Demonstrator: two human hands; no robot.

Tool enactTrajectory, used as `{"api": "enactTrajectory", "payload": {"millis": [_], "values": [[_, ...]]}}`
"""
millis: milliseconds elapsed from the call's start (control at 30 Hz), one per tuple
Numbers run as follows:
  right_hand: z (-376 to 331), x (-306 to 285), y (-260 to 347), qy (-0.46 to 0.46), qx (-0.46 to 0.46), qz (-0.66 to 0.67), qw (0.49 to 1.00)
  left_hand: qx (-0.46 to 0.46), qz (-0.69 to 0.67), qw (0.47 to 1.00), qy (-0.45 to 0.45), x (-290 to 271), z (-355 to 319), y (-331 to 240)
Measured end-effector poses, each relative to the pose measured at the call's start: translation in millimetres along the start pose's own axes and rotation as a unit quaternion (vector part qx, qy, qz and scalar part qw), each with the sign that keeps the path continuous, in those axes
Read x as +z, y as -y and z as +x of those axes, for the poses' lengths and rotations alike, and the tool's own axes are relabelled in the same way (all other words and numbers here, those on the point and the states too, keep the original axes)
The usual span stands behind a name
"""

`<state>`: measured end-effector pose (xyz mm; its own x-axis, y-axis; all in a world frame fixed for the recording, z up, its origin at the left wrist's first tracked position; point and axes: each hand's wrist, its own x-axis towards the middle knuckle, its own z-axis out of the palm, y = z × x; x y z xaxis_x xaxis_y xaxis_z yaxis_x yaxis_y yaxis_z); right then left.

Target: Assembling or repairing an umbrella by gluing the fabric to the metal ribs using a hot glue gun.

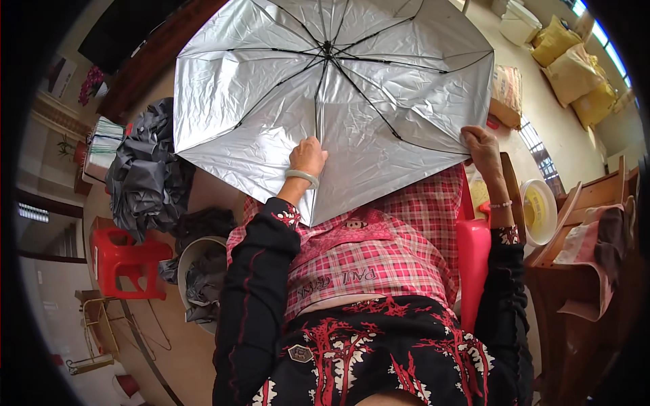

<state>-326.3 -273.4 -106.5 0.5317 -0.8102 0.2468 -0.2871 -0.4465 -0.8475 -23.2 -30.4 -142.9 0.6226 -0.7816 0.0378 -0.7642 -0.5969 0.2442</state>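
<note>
A spread umbrella [379, 101] with a silver inner lining and thin black ribs lies over my lap, its underside facing me. The ribs meet at a dark hub [328, 49] near the top of the view. My left hand [308, 157] is closed around the lower part of a rib that runs from the hub toward me. At the umbrella's right corner, my right hand [481, 144] pinches the edge of the canopy. Whatever sits between the fingertips of either hand is too small to make out. A red checked apron [379, 264] covers my lap below the umbrella.
Dark crumpled fabric [145, 169] is heaped at the left, above a red stool [128, 260]. A bucket [203, 277] with dark cloth stands beside it. To the right are a white tub [539, 211], a wooden chair [575, 271] and, farther off, several yellow sacks [572, 64].
</note>
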Motion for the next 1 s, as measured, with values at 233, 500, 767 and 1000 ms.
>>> {"api": "enactTrajectory", "payload": {"millis": [233, 500, 767, 1000], "values": [[-13, -33, 48, -0.149, 0.104, 0.245, 0.952, -0.010, -0.025, 0.991, -0.127, 36, 2, 32], [-80, -83, -66, 0.051, 0.252, -0.410, 0.875, 0.017, -0.038, 0.993, -0.106, 33, 19, 32], [-130, -70, -78, 0.109, 0.298, -0.443, 0.839, -0.128, -0.348, 0.929, 0.000, 14, 13, 19], [-110, -85, -62, 0.071, 0.363, -0.432, 0.823, -0.150, -0.340, 0.928, -0.002, 14, 3, 21]]}}
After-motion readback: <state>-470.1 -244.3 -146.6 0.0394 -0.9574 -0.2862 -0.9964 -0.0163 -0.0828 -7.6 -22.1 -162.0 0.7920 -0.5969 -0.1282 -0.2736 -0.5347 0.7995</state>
